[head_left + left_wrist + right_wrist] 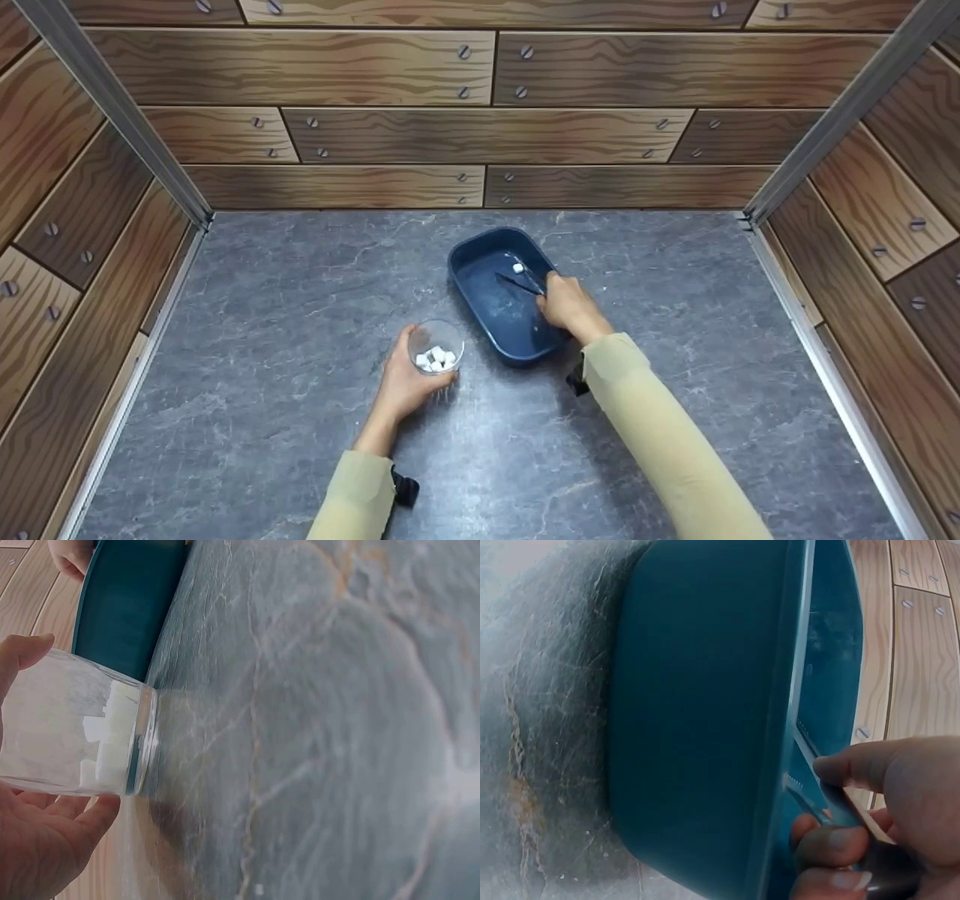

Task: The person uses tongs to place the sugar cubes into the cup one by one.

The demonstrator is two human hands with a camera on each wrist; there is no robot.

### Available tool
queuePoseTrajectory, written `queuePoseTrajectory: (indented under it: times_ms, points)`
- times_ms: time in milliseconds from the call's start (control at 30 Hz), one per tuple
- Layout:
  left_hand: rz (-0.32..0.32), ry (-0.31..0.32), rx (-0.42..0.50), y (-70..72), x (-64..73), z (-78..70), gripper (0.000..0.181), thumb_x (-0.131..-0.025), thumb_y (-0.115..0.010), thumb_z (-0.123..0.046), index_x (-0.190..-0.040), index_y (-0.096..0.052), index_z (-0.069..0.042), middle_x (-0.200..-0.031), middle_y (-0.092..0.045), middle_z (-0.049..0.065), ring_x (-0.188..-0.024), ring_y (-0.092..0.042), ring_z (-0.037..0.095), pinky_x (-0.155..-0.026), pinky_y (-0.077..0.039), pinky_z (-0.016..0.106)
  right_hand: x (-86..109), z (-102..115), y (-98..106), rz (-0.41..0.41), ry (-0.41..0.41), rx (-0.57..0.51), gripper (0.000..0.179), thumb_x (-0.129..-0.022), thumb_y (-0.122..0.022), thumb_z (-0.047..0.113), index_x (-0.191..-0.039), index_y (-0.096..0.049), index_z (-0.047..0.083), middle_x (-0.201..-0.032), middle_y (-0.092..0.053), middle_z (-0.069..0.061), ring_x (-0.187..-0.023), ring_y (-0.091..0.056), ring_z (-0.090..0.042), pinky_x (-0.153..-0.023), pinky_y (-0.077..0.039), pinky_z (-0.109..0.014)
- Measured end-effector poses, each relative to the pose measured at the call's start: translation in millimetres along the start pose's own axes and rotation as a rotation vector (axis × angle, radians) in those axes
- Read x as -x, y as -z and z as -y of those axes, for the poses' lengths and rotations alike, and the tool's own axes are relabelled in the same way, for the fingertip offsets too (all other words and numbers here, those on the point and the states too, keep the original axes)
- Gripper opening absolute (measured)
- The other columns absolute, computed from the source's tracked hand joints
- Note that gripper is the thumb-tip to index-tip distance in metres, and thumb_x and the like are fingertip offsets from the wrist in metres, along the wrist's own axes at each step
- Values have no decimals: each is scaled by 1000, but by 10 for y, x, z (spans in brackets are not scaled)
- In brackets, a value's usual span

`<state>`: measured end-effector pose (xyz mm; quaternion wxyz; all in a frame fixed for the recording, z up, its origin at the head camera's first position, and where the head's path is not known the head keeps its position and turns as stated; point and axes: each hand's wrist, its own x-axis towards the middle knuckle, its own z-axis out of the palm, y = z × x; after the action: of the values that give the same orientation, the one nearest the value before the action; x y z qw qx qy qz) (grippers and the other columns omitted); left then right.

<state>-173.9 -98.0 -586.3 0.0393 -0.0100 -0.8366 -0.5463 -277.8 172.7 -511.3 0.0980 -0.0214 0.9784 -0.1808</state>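
My left hand (403, 386) holds a clear glass (437, 335) upright, thumb and fingers on opposite sides of it. Several white cubes (436, 359) lie at its bottom; in the left wrist view the glass (52, 720) rests on or just above the surface. To the right stands a dark blue basin (517, 322). Over its right rim, my right hand (573, 306) grips a pair of tongs (527, 287), whose arms are spread apart inside the basin. One white cube (518, 268) lies in the basin near the tongs' tips. The basin wall hides that cube from the right wrist view.
A grey marbled tabletop (300, 315) lies under everything. Wood-patterned panels (390, 135) rise at the back and both sides, with metal frame bars (840, 105) at the corners.
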Motion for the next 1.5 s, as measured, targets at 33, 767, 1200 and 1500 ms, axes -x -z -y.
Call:
queuePoseTrajectory:
  times_ms: [33, 767, 1200, 1500]
  points:
    - [-2, -3, 1, 0, 1, -1, 98, -59, -90, -22, -140, -40, 2, -129, -55, 25, -117, -54, 39, -99, -43, 51, -2, -2, -2, 5, 3, -3, 30, -96, -58, 20, -114, -55, -4, -109, -62, -31, -97, -63, -40, -83, -51, -52]
    - [-8, 5, 0, -9, 5, -1, 98, -60, -90, -21, -141, -40, 1, -132, -53, 24, -120, -51, 38, -102, -41, 49, 8, -6, -14, 36, 118, 30, 18, -97, -55, 11, -112, -59, 3, -106, -66, -22, -95, -63, -37, -79, -51, -52]
    - [-9, 14, -32, -3, 6, 5, 101, -59, -91, -24, -142, -39, 2, -133, -53, 25, -120, -52, 39, -101, -42, 50, 0, -9, -29, 27, 119, 24, 12, -95, -56, 8, -106, -60, 6, -99, -66, -18, -91, -62, -36, -77, -52, -51]
    - [-23, 10, -23, -13, 9, 9, 101, -59, -91, -22, -142, -39, 3, -133, -53, 25, -120, -52, 39, -102, -41, 49, 20, -23, -52, 6, 138, 23, 11, -93, -56, 7, -104, -59, 7, -95, -66, -17, -89, -63, -38, -76, -51, -52]
